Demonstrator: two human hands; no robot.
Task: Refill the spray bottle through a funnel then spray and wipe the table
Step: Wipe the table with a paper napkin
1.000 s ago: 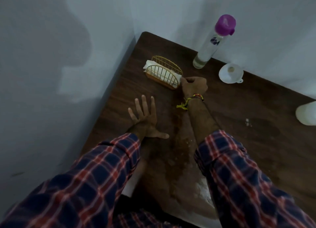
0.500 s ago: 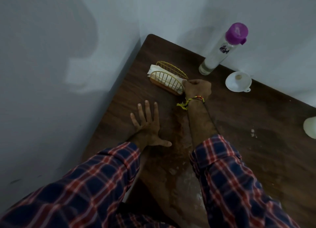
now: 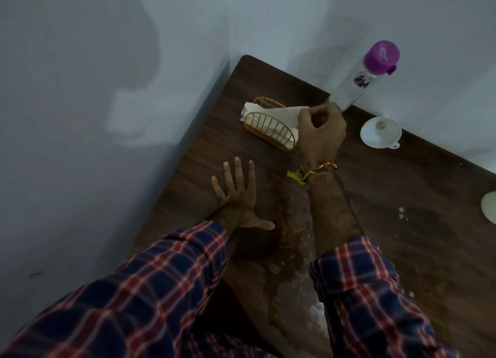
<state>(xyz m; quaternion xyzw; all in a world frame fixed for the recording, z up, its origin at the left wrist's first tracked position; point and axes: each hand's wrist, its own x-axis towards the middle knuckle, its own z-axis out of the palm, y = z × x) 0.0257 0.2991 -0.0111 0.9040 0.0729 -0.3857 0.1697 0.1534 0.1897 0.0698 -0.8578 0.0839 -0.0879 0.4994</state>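
Here the right hand (image 3: 320, 132) pinches a white paper napkin (image 3: 279, 114) from the gold wire holder (image 3: 268, 130). Left hand (image 3: 237, 199) lies flat, fingers spread, on the dark wood-grain table (image 3: 402, 196), seemingly wet. Clear purple-capped spray bottle (image 3: 359, 81) and white funnel (image 3: 379, 132) stand by the wall.

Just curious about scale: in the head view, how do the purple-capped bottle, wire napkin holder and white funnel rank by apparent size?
1. Bottle
2. Napkin holder
3. Funnel

The bottle and holder look close; the wide-angle lens makes it unsure.
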